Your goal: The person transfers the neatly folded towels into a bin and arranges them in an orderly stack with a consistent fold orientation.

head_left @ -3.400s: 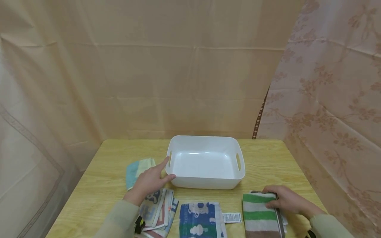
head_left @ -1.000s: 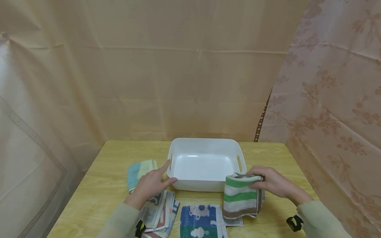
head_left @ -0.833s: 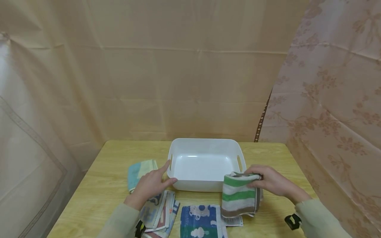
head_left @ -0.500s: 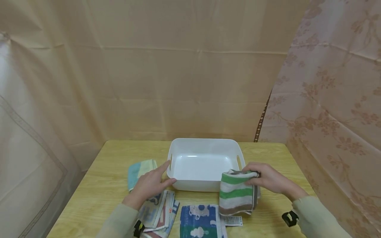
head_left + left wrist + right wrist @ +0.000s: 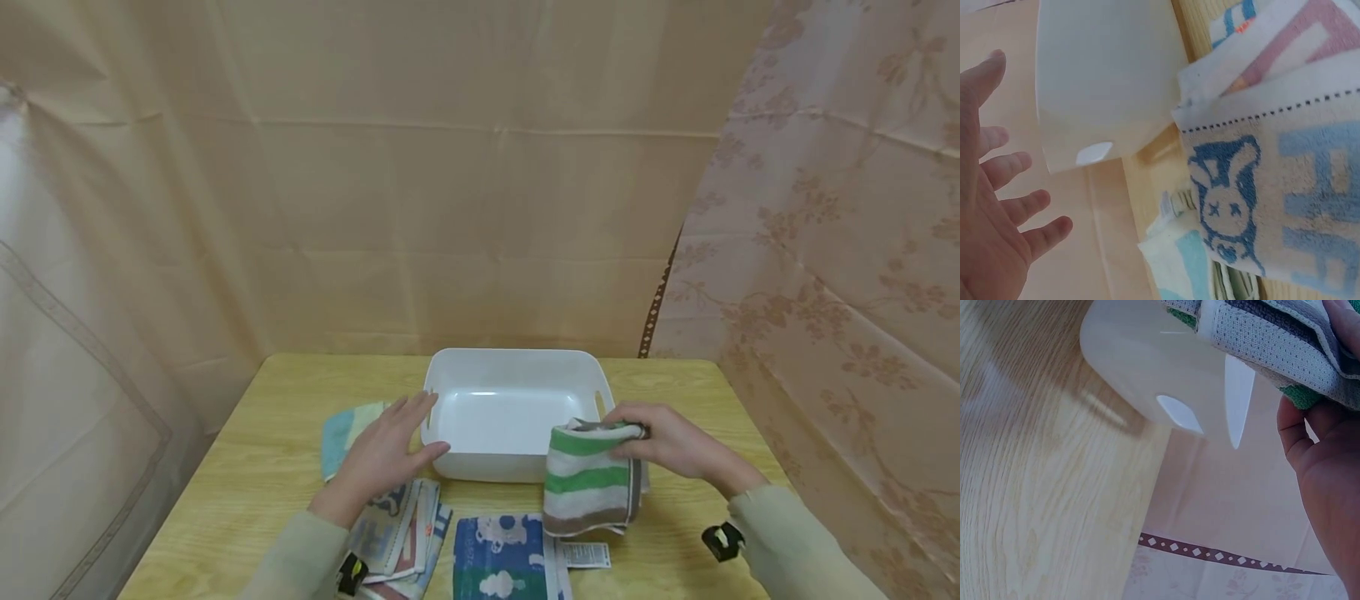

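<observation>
Striped towel (image 5: 588,482) held; label (image 5: 587,556) print illegible.

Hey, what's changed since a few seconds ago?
The right hand, already gripping the green-striped towel, has lifted it and moved it left toward the white bin. The left hand is still open by the bin's left end. The bin, blue towel and teal towel stayed put.

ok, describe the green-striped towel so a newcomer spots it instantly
On the wooden table, find the white bin. In front of its near right corner, the right hand grips a folded towel. It alone is held, and its stripes are green, white and brown, whereas the nearby blue towel shows a pale animal.
</observation>
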A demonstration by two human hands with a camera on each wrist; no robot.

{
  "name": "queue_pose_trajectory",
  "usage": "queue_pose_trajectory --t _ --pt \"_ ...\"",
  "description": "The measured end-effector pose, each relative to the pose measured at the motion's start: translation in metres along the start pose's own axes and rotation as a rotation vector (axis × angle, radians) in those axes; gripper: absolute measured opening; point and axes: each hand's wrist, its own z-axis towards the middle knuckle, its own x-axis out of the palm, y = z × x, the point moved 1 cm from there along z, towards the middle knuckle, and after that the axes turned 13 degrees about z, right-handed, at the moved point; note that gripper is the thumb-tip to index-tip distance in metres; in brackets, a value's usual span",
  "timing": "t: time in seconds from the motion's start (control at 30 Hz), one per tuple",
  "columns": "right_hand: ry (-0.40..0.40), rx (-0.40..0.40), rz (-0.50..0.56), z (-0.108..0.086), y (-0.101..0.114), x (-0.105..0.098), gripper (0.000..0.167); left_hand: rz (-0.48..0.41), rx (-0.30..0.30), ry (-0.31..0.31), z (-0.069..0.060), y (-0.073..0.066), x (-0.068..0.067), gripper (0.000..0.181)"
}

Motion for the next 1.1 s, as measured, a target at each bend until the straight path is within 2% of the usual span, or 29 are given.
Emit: queue_pose_trajectory --t 0.37,0.57,0.8,1.1 --pt "-0.03 -0.017 -0.021 0.007 0.006 0.001 0.021 -0.018 0.11 -0.053 0.004 -0.021 -0.008 0.076" --pt "-0.041 -0.024 -0.012 0.011 0.01 0.001 0.021 -0.056 0.121 -0.035 0.006 -0.034 -0.006 0.073" --pt "-0.057 -0.003 -0.001 0.013 0.011 0.002 0.021 -0.138 0.148 -0.024 0.006 -0.051 -0.004 0.074" --pt "-0.082 0.017 0.008 0.015 0.009 0.003 0.024 -0.275 0.159 -0.003 0.008 -0.062 0.002 0.074"
